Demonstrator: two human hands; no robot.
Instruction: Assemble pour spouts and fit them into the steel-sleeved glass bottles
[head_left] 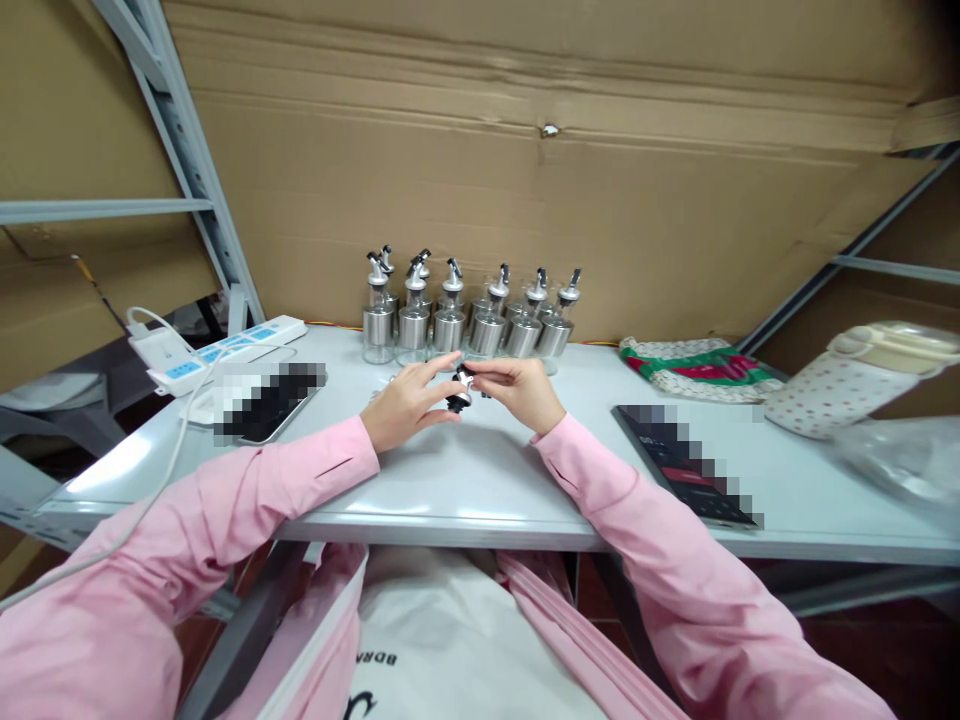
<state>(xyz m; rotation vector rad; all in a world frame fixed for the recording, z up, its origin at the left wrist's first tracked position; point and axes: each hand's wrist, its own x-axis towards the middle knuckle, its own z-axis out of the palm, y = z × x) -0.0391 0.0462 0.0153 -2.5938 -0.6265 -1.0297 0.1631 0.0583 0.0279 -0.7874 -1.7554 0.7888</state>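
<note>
Over the middle of the table, a small silver-and-black pourer top (pixel 460 388) is held between my two hands. My left hand (pixel 411 402) is on its left side, with the fingers spread and the thumb beside the black lower part. My right hand (pixel 520 390) pinches the pourer's upper right side between thumb and fingers. Behind the hands stand several glass bottles with steel bands (pixel 449 328), upright in rows, with similar pourers on top. Small items on the table behind my left hand are mostly hidden.
A power strip (pixel 225 354) with a white cable and a phone (pixel 279 402) lie left. A dark tablet (pixel 679 465), patterned cloth (pixel 697 370), dotted bottle (pixel 840 385) and plastic bag (pixel 907 455) are right. Cardboard (pixel 480 190) stands behind.
</note>
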